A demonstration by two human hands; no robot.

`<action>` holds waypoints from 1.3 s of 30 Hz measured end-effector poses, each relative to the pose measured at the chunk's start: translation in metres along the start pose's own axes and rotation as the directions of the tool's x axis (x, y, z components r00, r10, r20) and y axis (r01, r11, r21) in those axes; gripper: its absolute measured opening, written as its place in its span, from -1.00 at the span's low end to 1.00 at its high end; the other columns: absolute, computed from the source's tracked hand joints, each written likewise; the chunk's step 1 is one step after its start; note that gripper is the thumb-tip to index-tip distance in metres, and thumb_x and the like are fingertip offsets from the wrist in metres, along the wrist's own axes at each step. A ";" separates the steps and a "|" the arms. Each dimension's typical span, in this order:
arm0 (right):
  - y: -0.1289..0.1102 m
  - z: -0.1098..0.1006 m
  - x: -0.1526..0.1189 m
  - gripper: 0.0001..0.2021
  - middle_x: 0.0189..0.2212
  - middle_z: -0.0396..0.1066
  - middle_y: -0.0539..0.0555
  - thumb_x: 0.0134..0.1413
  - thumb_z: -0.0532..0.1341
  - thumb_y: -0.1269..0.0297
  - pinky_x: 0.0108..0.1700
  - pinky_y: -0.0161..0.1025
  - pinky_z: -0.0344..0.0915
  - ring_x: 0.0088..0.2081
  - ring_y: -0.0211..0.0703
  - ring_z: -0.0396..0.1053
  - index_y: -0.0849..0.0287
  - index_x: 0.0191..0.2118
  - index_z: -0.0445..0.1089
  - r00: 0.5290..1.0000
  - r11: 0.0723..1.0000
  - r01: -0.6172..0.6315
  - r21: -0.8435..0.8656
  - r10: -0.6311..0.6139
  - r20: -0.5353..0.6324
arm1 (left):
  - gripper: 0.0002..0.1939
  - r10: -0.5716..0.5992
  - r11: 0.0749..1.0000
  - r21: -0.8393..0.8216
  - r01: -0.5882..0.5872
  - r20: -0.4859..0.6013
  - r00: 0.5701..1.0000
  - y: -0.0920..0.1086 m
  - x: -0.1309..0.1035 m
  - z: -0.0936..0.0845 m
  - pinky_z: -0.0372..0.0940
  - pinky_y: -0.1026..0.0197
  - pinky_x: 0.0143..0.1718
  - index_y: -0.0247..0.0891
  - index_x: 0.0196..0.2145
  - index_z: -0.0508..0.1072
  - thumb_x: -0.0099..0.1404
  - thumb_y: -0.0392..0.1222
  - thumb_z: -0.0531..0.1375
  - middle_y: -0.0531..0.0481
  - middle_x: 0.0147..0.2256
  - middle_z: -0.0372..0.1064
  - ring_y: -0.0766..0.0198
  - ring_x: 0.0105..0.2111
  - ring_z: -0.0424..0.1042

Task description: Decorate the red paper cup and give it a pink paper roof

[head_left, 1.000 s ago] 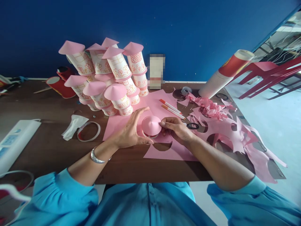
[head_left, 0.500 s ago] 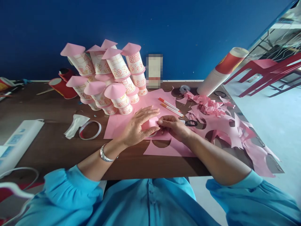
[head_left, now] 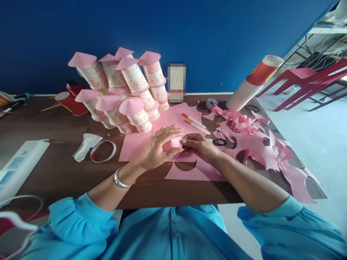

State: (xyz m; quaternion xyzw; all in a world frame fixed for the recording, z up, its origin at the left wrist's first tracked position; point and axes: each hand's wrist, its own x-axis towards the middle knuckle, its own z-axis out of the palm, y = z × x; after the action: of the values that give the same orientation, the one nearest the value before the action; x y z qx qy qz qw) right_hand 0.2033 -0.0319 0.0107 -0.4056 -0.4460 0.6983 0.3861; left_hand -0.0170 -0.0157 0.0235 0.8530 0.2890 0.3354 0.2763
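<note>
My left hand curves around a small pink paper piece, with the fingers above it and the thumb below. At the right edge of that piece, my right hand pinches it between thumb and fingertips. Below the hands and behind them lies a pink paper sheet. Two markers rest on the sheet, just beyond my hands. Black-handled scissors lie right of my right hand, their blades partly hidden.
Decorated cup towers with pink cone roofs stand at the back left. A tape roll lies left of my hands. Pink scraps cover the right side, before a tall cup stack. A power strip is far left.
The camera view has shifted slightly. Both hands keep nearly the same grip on the pink piece, and nothing else has visibly moved.
</note>
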 end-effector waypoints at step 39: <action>0.009 0.039 -0.002 -0.21 0.25 0.51 0.24 0.36 0.32 0.01 0.47 0.30 0.20 0.36 0.16 0.39 0.08 0.52 -0.01 0.737 0.301 0.491 -0.817 -0.643 0.206 | -0.05 0.028 0.999 0.023 -0.033 0.171 0.985 -0.060 -0.024 0.009 0.26 -0.32 0.40 -0.21 0.41 0.21 0.13 -0.10 0.46 -0.38 0.37 0.30 -0.25 0.37 0.33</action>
State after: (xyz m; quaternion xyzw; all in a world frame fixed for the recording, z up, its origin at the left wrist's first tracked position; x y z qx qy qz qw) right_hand 0.1668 -0.0491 0.0131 -0.4069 -0.8012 0.1800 0.4000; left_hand -0.0434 0.0060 -0.0322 0.8865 0.2555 0.2614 0.2837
